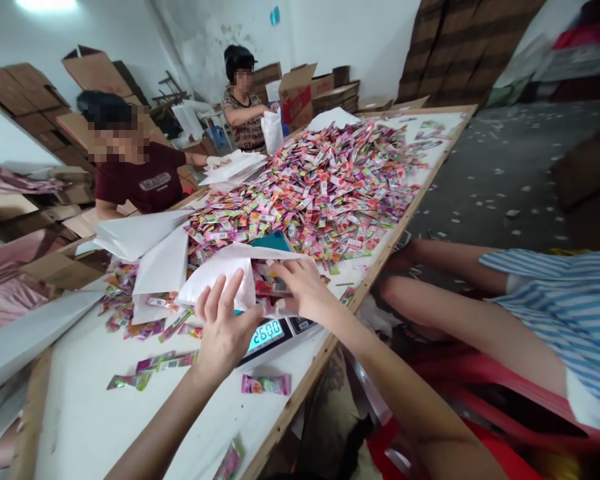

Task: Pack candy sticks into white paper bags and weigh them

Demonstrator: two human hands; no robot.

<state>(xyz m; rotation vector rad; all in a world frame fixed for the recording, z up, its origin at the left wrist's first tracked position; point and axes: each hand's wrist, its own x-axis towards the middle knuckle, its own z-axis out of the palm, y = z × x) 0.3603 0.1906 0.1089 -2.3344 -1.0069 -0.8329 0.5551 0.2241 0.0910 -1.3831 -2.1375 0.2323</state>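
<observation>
A white bag (220, 273) lies on its side on a digital scale (267, 337) with a lit blue display, its mouth towards the right. Small colourful wrapped packets show inside the mouth. My left hand (225, 327) is open beside the bag, fingers spread, in front of the scale. At the bag's mouth, my right hand (307, 287) has its fingers curled over the rim, thumb lower down; its fingertips are partly hidden. A loose packet (266, 385) lies on the table just before the scale.
A big heap of packets (325, 180) covers the far part of the wood-edged table (105, 407). More white bags (163, 267) lie at left. Two co-workers (140, 173) handle bags across the table. Someone in striped clothing (570, 293) sits close at right.
</observation>
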